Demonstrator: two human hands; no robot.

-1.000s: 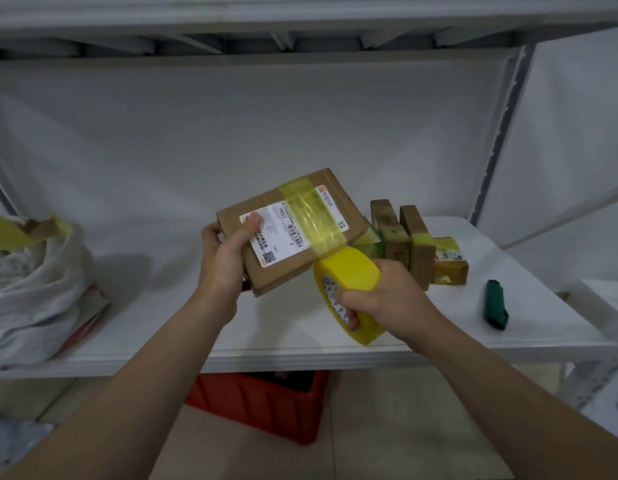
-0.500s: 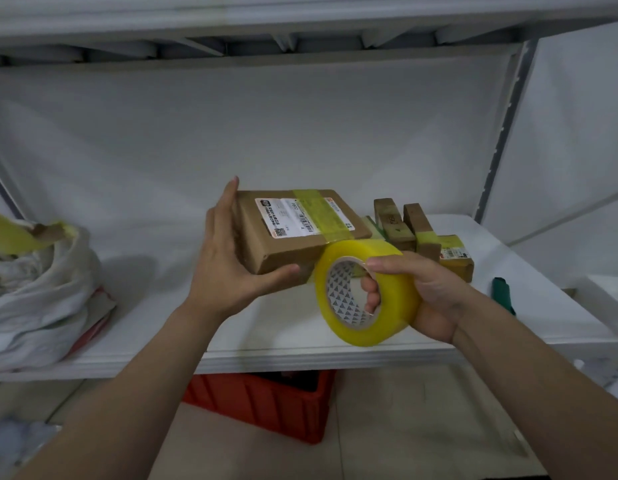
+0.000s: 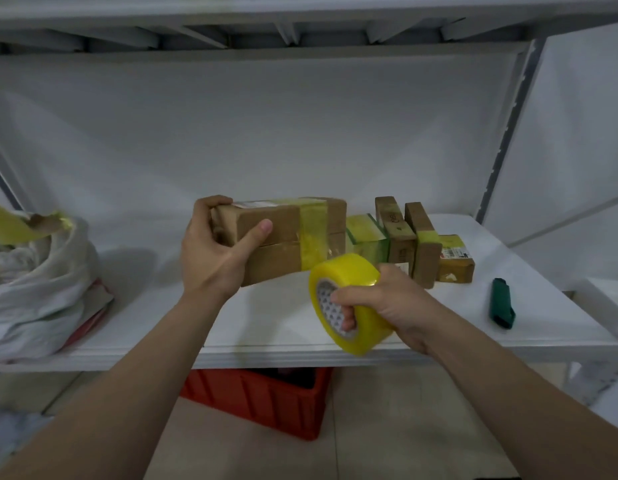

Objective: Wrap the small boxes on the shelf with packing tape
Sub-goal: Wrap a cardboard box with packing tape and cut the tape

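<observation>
My left hand point(image 3: 217, 252) grips the left end of a brown cardboard box point(image 3: 283, 244), held above the white shelf point(image 3: 276, 317) with its side facing me. A band of yellow tape runs round the box near its right end. My right hand point(image 3: 387, 306) holds the yellow tape roll point(image 3: 349, 303) just below and right of the box, fingers through its core. The tape strip runs from the roll up to the box. Several small taped boxes point(image 3: 408, 237) stand on the shelf behind the roll.
A green box cutter point(image 3: 502, 303) lies on the shelf at the right. A white sack point(image 3: 37, 285) with scraps sits at the left end. A red crate point(image 3: 266, 400) stands on the floor under the shelf. A metal upright point(image 3: 508, 133) rises at the right.
My left hand has turned the box so its labelled top faces up and away, and its side now faces me. The roll has come lower and nearer, drawing tape down the side.
</observation>
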